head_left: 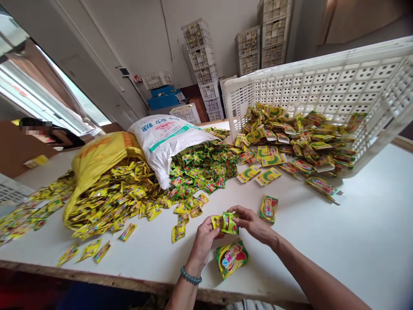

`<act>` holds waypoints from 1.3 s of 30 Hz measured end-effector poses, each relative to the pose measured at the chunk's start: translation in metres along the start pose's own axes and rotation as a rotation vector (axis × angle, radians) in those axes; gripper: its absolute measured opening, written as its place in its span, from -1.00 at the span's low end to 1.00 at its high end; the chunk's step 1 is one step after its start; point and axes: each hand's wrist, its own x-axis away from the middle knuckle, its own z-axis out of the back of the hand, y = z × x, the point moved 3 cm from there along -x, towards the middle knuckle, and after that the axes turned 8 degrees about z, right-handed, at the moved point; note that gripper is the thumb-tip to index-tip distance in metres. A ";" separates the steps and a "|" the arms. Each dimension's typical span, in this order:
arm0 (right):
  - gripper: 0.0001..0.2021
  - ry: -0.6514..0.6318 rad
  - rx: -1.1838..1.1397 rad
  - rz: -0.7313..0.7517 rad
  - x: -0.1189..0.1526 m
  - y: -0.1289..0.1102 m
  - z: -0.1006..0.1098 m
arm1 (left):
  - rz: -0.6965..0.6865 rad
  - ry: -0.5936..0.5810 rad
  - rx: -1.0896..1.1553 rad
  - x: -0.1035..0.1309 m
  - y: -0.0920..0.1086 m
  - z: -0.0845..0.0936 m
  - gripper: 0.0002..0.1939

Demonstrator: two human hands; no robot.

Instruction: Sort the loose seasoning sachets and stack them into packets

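My left hand (204, 237), with a beaded bracelet at the wrist, is closed on a yellow candy packet (216, 222). My right hand (250, 221) pinches a green candy packet (229, 224) right beside the yellow one. Below my hands a printed candy box (232, 259) lies on the white table (277, 271). Another candy box (268, 209) rests just beyond my right hand. Loose yellow packets (178, 232) are scattered to the left of my hands.
A yellow sack (103, 148) spills yellow packets, and a white sack (174, 133) spills green ones. At the right a tipped white crate (322, 77) holds many flattened boxes (300, 137). Stacked crates (203, 64) stand by the wall. A person (54, 133) is at the far left.
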 end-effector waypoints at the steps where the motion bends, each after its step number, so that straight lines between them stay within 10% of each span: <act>1: -0.64 0.011 0.020 0.014 0.000 0.002 0.000 | 0.000 -0.034 -0.005 0.000 0.001 -0.006 -0.66; 15: -0.69 0.111 0.589 0.246 -0.001 -0.015 0.027 | 0.033 -0.197 -0.094 -0.023 0.021 -0.035 -0.74; 21: -0.64 0.329 0.469 0.113 -0.001 -0.014 0.041 | -0.085 -0.063 -0.191 -0.034 0.028 -0.049 -0.67; 27: -0.63 0.155 0.227 -0.016 -0.004 -0.013 0.056 | -0.058 -0.138 -0.139 -0.043 0.034 -0.070 -0.62; 33: -0.78 0.761 0.541 -0.206 0.016 -0.028 0.134 | -0.085 -0.030 -0.446 -0.064 0.023 -0.079 -0.60; 39: -0.84 0.758 0.517 -0.319 0.024 -0.016 0.151 | -0.104 0.091 -0.742 -0.071 0.007 -0.096 -0.58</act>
